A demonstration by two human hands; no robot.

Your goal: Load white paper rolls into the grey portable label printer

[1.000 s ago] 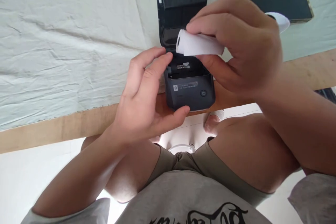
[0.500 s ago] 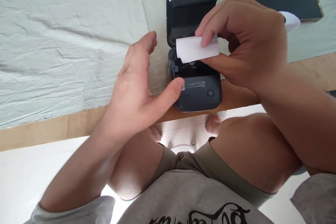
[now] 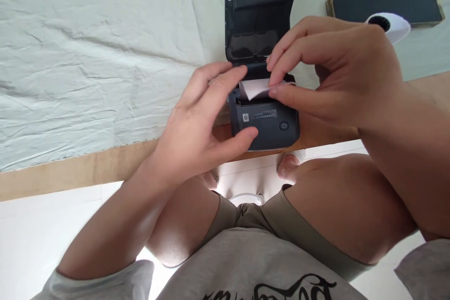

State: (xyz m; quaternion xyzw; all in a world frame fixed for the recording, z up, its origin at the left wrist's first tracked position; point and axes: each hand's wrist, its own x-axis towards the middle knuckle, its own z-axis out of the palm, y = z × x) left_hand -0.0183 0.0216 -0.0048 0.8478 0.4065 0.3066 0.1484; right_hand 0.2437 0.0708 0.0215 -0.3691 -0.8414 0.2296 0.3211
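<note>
A small black label printer (image 3: pixel 263 136) sits at the table's front edge with its lid (image 3: pixel 258 18) raised. Inside its compartment lies a white paper roll (image 3: pixel 255 86), whose loose end is lifted to a point. My right hand (image 3: pixel 337 70) pinches that loose end between thumb and fingers. At the printer's left side is my left hand (image 3: pixel 204 117), thumb and fingers spread apart. Its fingertips reach the compartment's left rim and its thumb lies over the front panel; whether it presses on the printer I cannot tell. A power button (image 3: pixel 283 125) shows on the panel.
A dark phone in a clear case (image 3: pixel 386 2) lies at the back right. Partly behind my right hand is a white rounded object with a black round part (image 3: pixel 397 28). Pale creased cloth (image 3: pixel 105 56) covers the table up to its wooden front edge (image 3: pixel 80 161).
The paper roll has gone down from above the printer into its compartment. My right hand now grips its loose end. My left hand has moved right, closer over the printer.
</note>
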